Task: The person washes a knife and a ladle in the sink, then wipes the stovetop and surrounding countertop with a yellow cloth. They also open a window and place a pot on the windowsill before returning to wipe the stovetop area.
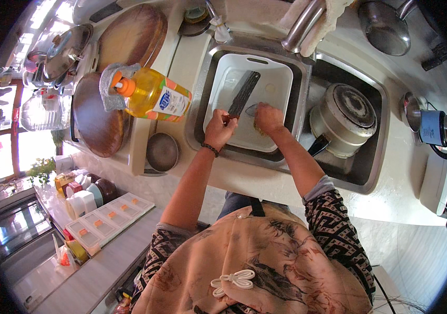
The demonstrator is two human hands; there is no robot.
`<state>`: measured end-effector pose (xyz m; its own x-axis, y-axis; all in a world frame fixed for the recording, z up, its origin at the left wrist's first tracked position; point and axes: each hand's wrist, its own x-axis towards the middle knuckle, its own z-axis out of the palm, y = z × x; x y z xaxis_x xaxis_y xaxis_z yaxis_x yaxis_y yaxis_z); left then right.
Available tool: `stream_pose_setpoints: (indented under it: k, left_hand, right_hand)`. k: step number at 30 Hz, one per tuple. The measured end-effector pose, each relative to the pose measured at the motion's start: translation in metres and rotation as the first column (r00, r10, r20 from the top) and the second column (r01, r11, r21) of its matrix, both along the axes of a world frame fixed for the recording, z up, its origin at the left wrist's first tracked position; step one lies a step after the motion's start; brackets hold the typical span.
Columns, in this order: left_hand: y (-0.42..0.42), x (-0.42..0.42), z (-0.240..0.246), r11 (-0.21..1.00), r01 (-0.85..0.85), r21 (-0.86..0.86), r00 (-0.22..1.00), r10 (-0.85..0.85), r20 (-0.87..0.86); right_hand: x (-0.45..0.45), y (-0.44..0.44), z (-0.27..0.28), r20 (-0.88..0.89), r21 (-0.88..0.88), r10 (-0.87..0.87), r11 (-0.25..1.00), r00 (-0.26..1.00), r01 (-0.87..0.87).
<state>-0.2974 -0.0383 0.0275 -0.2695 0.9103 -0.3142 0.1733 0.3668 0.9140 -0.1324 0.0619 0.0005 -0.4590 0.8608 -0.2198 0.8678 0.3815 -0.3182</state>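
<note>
My left hand (220, 128) grips the reddish-brown handle of a knife with a broad dark, textured blade (246, 90). The blade points away from me and has a small hole near its far end. Curled into a fist, my right hand (268, 118) is to the right of the knife. A yellowish-green scrubbing pad (260, 128) partly shows beneath that fist, most of it hidden. Left of the fist is a small grey, shiny shape, too unclear to name. Both hands are over a white plastic basin (243, 143) set in the left sink bowl.
An upturned metal pot (343, 117) with a black handle sits in the right sink bowl (378, 157). Left of the sink are a yellow dish soap bottle (149, 96), a grey bowl (162, 152) and round wooden boards (98, 117). The faucet (304, 25) is overhead, beyond the basin.
</note>
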Motion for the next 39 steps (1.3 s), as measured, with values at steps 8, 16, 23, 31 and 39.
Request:
stream_pose_setpoints:
  k: [8,16,23,31,39]
  left_hand:
    - [0.008,-0.003,-0.022,0.958,0.153,-0.242,0.834,-0.257,-0.488]
    - [0.017,-0.025,-0.030,0.874,0.079,-0.479,0.752,0.263,0.604]
    - [0.019,-0.010,-0.023,0.902,0.061,-0.428,0.462,0.354,0.813]
    - [0.014,-0.009,-0.023,0.941,0.095,-0.325,0.501,0.237,0.832]
    - [-0.003,-0.022,0.008,0.926,0.209,-0.315,0.809,0.018,0.588]
  right_hand:
    - [-0.009,-0.021,-0.047,0.187,-0.161,0.443,0.894,0.877,-0.417]
    - [0.001,-0.002,-0.019,-0.327,-0.304,-0.091,0.953,0.941,-0.014]
    - [-0.048,-0.071,0.042,-0.465,-0.029,0.181,0.975,0.867,-0.219]
    - [-0.042,0.001,-0.005,-0.185,0.019,0.141,0.990,0.972,-0.140]
    - [-0.019,0.004,-0.055,0.115,-0.043,0.020,0.999,0.993,-0.015]
